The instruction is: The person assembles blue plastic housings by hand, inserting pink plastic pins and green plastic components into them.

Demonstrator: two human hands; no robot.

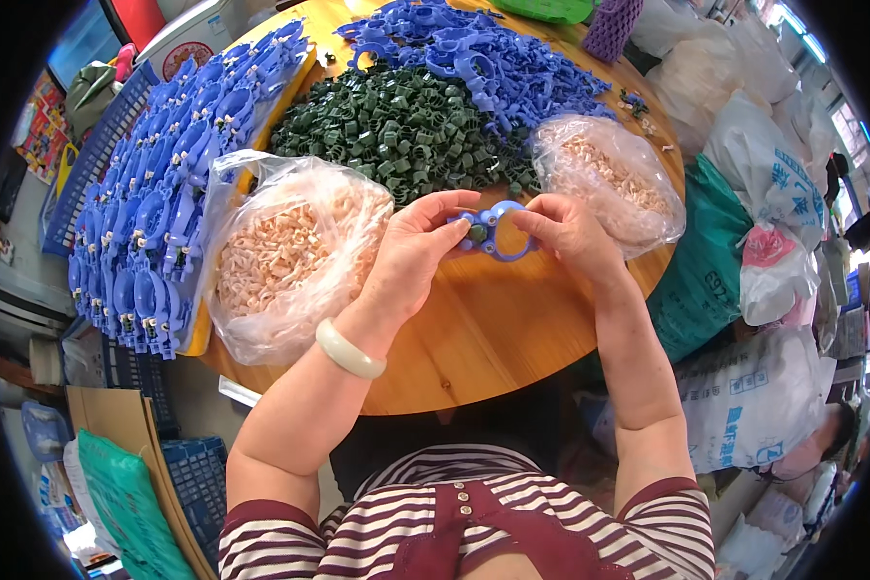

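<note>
Here both hands meet over the near middle of the round wooden tabletop (493, 329), sharing one blue plastic ring piece (493, 232). The left hand (411, 256) pinches the piece's left end between thumb and fingers, with the fingertips curled over its top edge; the right hand (570, 232) grips the right end, where a larger open ring hangs just below its fingers. So each hand is closed on the same part, and neither is free. A small dark green insert (478, 232) sits in the left half of the piece, right beside the left thumb, which makes the left hand the nearer one to it. The long axis of the blue piece runs left to right, roughly level, spanning the gap between the two hands and held a little above the wood rather than resting on it.

Straight ahead of the hands, farther across the tabletop, lies a heap of dark green small parts (396, 126), with a heap of loose blue ring pieces (493, 58) beyond it. An open clear bag of pale pinkish parts (280, 251) sits just left of the left hand, and a second such bag (614, 179) lies just beyond the right hand. Along the far left edge, rows of assembled blue pieces (155, 203) are stacked in neat lines. A pale bangle (348, 350) circles the left wrist.
</note>
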